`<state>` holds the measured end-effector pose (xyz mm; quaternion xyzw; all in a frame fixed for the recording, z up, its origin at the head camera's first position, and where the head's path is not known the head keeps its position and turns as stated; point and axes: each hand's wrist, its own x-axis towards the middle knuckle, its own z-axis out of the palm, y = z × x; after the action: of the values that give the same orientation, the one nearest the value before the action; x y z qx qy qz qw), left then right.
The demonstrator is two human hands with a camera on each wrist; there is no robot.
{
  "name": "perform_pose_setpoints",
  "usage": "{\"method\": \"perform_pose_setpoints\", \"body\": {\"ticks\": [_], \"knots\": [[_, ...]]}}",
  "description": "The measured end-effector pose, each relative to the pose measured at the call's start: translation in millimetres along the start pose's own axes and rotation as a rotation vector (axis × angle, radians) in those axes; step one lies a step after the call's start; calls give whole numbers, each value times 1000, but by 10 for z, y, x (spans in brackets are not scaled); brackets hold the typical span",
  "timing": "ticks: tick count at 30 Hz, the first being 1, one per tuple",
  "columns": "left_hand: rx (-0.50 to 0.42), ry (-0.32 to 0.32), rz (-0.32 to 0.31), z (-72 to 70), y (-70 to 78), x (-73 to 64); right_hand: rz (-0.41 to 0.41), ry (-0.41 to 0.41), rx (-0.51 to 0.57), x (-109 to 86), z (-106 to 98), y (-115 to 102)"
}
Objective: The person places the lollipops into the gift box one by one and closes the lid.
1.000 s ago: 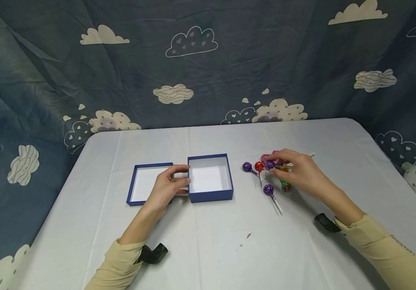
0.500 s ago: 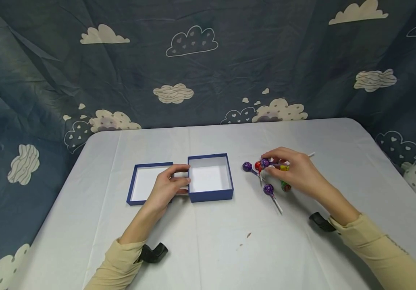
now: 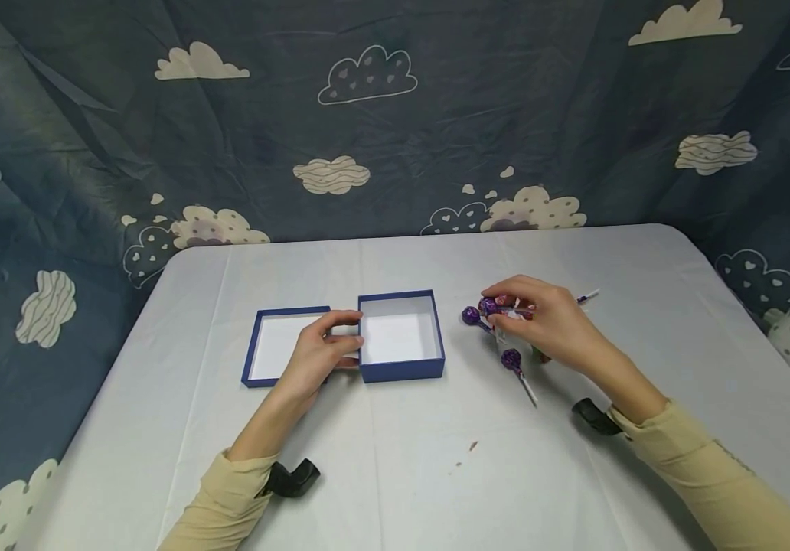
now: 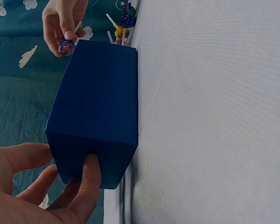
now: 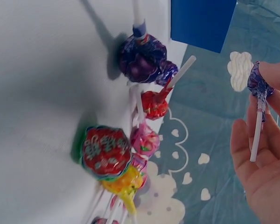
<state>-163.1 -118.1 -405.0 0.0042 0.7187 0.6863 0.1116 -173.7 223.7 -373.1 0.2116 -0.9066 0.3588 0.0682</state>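
Your right grip pinches a purple-wrapped lollipop above the desk, near other lollipops — your left grip, fingers spread, touches the left side of the lidless blue box.

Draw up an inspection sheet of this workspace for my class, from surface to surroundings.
Surface: white cloth-covered table, lightly creased.
Job's things: open blue square cardboard box, white inside; shallow blue cardboard lid to its left; loose round lollipops wrapped in purple, red, pink, yellow and green to its right.
Clutter: small brown specks on the table.
Hands: left hand touches the box's left side; right hand pinches a purple-wrapped round lollipop.
Cables: nothing seen.
Surroundings: cloud-printed dark blue fabric backdrop.
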Motion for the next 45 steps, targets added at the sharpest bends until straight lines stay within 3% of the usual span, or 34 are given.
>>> {"method": "perform_pose_setpoints", "body": {"ticks": [25,35,45], "knots": [[6,5,8,-6,20,1,-43,-54,96,255,220,-300],[1,8,1,-12,25,-4,-105,-93,149,407,358,-416],[-14,3,4,-7,5,8,-24,-144,228,574,608,-518]]}}
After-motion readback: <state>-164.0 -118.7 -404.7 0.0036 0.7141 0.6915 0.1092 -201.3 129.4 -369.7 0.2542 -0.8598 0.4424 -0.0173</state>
